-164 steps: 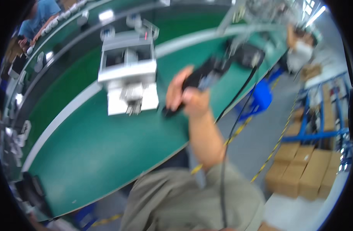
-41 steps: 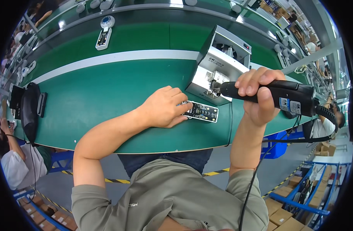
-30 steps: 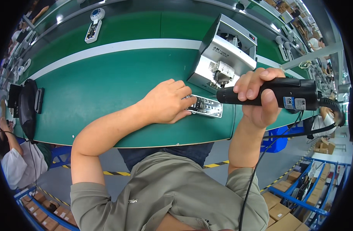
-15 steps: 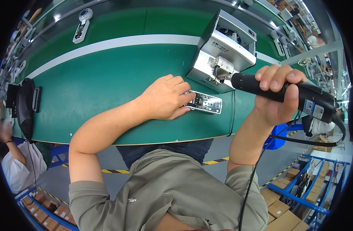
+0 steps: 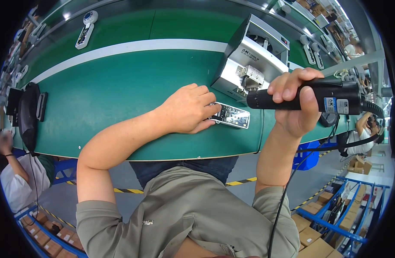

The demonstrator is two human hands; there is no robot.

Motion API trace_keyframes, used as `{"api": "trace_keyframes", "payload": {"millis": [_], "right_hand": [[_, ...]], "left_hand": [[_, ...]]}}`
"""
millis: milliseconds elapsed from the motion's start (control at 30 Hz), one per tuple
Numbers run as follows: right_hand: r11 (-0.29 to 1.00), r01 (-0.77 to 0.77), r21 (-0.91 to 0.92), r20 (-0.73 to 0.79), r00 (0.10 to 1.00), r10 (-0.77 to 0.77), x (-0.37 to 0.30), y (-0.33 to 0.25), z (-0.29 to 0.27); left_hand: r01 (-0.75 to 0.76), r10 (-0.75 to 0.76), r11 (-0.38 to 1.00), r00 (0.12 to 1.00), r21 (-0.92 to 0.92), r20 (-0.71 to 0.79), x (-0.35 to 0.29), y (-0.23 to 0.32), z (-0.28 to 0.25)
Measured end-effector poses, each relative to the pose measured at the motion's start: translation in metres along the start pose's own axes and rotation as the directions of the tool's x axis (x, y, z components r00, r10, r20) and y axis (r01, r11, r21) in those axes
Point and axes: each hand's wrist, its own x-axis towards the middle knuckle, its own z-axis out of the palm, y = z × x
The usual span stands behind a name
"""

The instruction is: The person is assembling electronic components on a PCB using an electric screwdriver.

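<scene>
My left hand [image 5: 189, 110] rests on the green worktop, its fingers closed on the near end of a small white housing [image 5: 248, 122] with an exposed circuit board. My right hand [image 5: 297, 98] is raised, wrapped round a thick black electric screwdriver [image 5: 261, 99] held almost level. Its dark nose points left, in front of the lower part of a silver screw feeder [image 5: 237, 60]. From this view I cannot tell whether the tip touches the feeder. The housing lies just in front of the feeder, below the screwdriver's nose.
Behind a white strip [image 5: 133, 46], a white handheld device [image 5: 84, 35] lies on green belt. A black case [image 5: 29, 118] stands at the worktop's left end. The screwdriver's cable [image 5: 369, 141] loops at the right. A blue stool [image 5: 307, 158] and another person [image 5: 27, 180] are nearby.
My right hand has moved the screwdriver a little to the left, its rear end swinging up so it lies more level. My left hand stays on the housing.
</scene>
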Motion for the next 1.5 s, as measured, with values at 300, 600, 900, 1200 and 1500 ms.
{"api": "trace_keyframes", "payload": {"millis": [300,600,900,1200,1500], "right_hand": [[0.994,-0.065,0.090,-0.148,0.986,0.077,-0.016,0.023,0.011],[0.993,-0.091,0.081,-0.141,0.985,0.102,-0.015,0.030,0.012],[0.991,-0.106,0.079,-0.111,0.987,0.115,-0.013,0.023,0.009],[0.981,0.181,-0.068,-0.099,0.977,-0.187,0.013,0.000,-0.003],[0.994,0.036,-0.099,-0.068,0.997,-0.043,0.012,-0.001,0.006]], "left_hand": [[-0.003,0.003,1.000,1.000,-0.020,-0.018,0.000,-0.002,0.004],[-0.002,0.001,0.999,1.000,-0.054,-0.009,0.000,-0.003,0.004],[-0.016,0.015,0.999,0.999,-0.036,-0.031,0.001,-0.005,0.003],[-0.017,0.017,1.000,0.999,0.007,-0.042,-0.002,-0.002,0.006],[-0.022,0.022,1.000,0.999,0.005,-0.037,-0.001,-0.001,0.005]]}}
